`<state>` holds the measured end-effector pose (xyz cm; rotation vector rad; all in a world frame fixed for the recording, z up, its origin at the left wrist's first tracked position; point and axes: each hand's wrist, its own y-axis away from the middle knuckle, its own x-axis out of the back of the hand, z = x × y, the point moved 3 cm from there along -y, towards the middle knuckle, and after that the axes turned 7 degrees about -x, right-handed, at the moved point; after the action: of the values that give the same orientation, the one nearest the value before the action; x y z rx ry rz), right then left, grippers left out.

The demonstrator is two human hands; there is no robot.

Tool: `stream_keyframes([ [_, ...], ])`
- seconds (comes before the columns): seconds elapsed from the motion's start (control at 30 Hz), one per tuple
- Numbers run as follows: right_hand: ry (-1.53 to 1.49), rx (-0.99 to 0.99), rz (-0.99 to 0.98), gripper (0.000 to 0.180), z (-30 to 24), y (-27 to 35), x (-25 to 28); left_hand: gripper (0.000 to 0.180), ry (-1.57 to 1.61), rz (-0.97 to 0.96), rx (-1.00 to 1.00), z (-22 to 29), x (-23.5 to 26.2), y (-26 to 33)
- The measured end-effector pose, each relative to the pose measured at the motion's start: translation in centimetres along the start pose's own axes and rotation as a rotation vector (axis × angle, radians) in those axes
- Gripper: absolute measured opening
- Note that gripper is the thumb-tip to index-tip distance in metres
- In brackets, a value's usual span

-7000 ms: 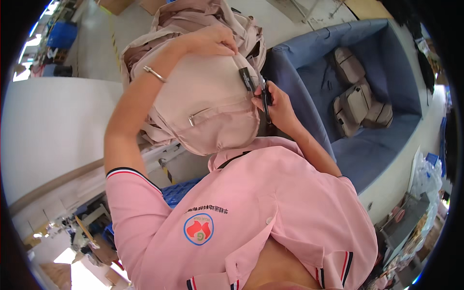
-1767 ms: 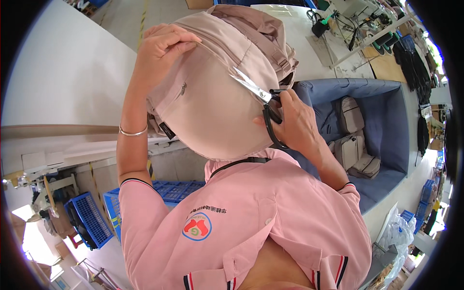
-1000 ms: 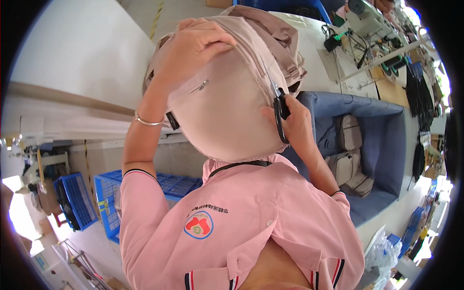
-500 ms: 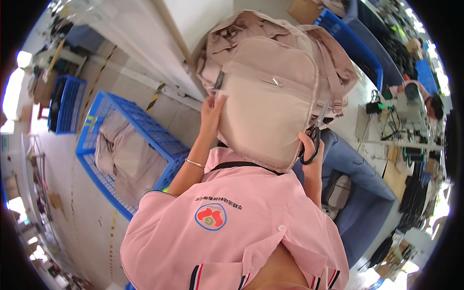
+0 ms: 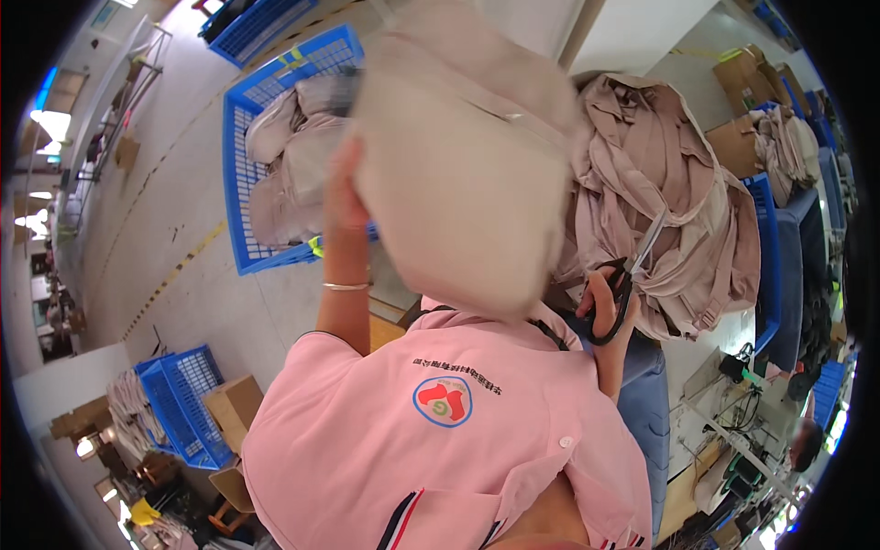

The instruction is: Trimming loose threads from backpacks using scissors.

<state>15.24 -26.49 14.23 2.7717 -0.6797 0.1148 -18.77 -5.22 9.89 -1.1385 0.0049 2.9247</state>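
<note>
Bag point(image 5: 463, 174) meets left fingers point(image 5: 347, 170) at its edge, floor point(image 5: 165, 170) stretching past crate point(image 5: 236, 183).

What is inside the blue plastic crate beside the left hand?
The blue slatted plastic crate holds piled, soft beige fabric pieces. Its bottom is mostly covered by them, and its right part is hidden by the left hand and the blurred beige fabric bag.

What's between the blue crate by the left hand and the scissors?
In the head view, the beige bag, with the left hand at its edge, comes between the blue crate and the scissors.
</note>
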Motion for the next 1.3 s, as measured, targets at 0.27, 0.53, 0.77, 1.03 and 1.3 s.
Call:
stream_keyframes([
  [0.27, 0.183, -0.012, 0.013, 0.024, -0.1, -1.6, -0.2, 0.059, -0.472, 0.317, -0.259, 20.9, 23.6, -3.7],
  [0.53, 0.124, -0.198, 0.239, 0.029, 4.0, -2.2, 2.1, 0.057, -1.617, 0.299, -0.026, 11.5, 31.7, -10.5],
  [0.77, 0.196, -0.239, 0.48, 0.031, 4.6, -0.3, 4.0, 0.053, -1.2, -1.023, -0.502, -19.6, -11.3, -4.8],
  [1.03, 0.003, -0.37, 0.757, 0.029, 5.5, 4.2, 5.4, 0.06, -1.028, -1.492, -0.761, -33.8, -28.3, -0.3],
  [1.3, -0.171, -0.418, 0.949, 0.024, 7.7, 7.4, 7.5, 0.058, -1.051, -1.05, -0.465, -26.1, -37.0, -6.2],
])
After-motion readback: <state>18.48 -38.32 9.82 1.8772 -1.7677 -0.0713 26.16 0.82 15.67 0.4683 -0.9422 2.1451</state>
